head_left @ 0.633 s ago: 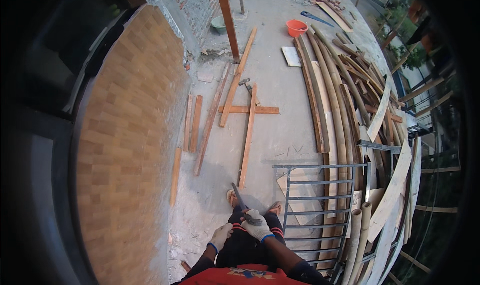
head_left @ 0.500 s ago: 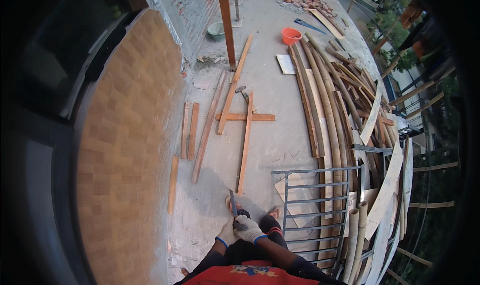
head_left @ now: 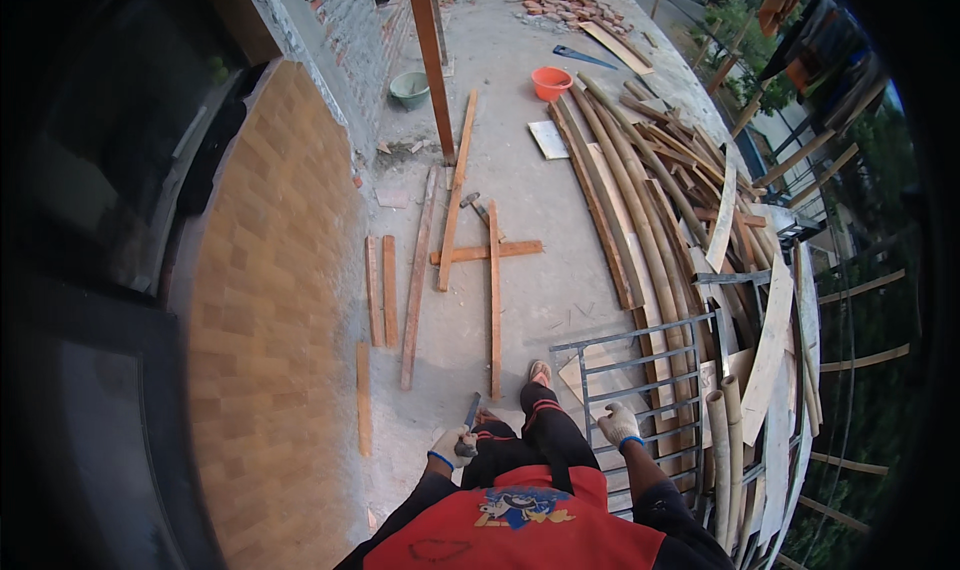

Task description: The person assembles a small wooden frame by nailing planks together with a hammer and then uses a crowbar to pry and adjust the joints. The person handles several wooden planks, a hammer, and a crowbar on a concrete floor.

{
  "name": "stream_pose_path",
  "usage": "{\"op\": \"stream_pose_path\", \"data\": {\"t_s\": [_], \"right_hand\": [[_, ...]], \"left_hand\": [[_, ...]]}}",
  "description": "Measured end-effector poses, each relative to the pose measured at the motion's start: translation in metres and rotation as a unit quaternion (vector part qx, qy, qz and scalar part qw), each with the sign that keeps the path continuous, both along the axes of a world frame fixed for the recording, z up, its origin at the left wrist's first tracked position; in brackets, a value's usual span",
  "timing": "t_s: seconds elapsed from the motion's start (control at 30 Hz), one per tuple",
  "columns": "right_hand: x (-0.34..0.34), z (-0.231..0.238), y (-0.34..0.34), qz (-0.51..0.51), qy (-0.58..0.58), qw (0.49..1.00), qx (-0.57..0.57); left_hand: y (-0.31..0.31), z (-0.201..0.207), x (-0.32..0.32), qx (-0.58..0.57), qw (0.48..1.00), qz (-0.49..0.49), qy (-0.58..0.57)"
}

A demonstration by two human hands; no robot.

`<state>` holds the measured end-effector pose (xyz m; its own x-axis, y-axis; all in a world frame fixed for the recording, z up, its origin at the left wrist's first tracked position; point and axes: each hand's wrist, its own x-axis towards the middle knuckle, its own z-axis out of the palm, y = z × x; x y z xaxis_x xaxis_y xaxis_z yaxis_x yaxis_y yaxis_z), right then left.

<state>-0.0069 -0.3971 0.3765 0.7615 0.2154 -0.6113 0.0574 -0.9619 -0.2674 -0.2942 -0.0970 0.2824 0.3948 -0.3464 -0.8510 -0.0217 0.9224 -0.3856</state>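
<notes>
My left hand (head_left: 452,448), in a white knit glove with a blue cuff, is closed around the handle of a dark-bladed knife (head_left: 472,414). Its blade points up and away, near my left foot. Off to the right, my right hand (head_left: 618,425), gloved alike, is loosely curled with nothing seen in it. In the picture it overlaps the left part of a grey metal grille (head_left: 636,366); whether they touch I cannot tell. Ahead of my feet, a narrow wooden batten (head_left: 495,310) lies across a shorter wooden piece (head_left: 510,251). A hammer (head_left: 472,201) lies just beyond.
Several wooden battens (head_left: 417,290) lie along the tiled ledge (head_left: 270,270) on the left. A wooden post (head_left: 430,65) stands ahead. Bamboo and planks (head_left: 640,190) are piled to the right. Farther off are an orange basin (head_left: 551,82), a green basin (head_left: 409,90) and a handsaw (head_left: 584,58).
My right hand has let go of the knife and swung right, toward the grille. My left hand keeps the knife. My right foot has moved forward, and the view has shifted.
</notes>
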Motion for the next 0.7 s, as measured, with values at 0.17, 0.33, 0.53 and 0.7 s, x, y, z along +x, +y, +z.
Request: {"op": "stream_pose_path", "data": {"t_s": [0.17, 0.33, 0.53, 0.7], "right_hand": [[-0.013, -0.027, -0.072, -0.096, 0.034, 0.991, -0.089], [-0.049, -0.097, -0.045, -0.11, 0.159, 0.977, -0.086], [0.048, -0.137, 0.069, 0.067, 0.23, 0.968, -0.074], [0.215, -0.078, 0.131, -0.034, 0.139, 0.99, 0.009]], "left_hand": [[0.032, 0.024, 0.023, 0.203, 0.92, -0.334, 0.026], [0.058, 0.026, 0.041, 0.214, 0.858, -0.468, -0.008], [0.095, 0.048, 0.084, 0.221, 0.814, -0.536, 0.022], [0.131, 0.112, 0.127, 0.267, 0.787, -0.541, 0.127]]}}
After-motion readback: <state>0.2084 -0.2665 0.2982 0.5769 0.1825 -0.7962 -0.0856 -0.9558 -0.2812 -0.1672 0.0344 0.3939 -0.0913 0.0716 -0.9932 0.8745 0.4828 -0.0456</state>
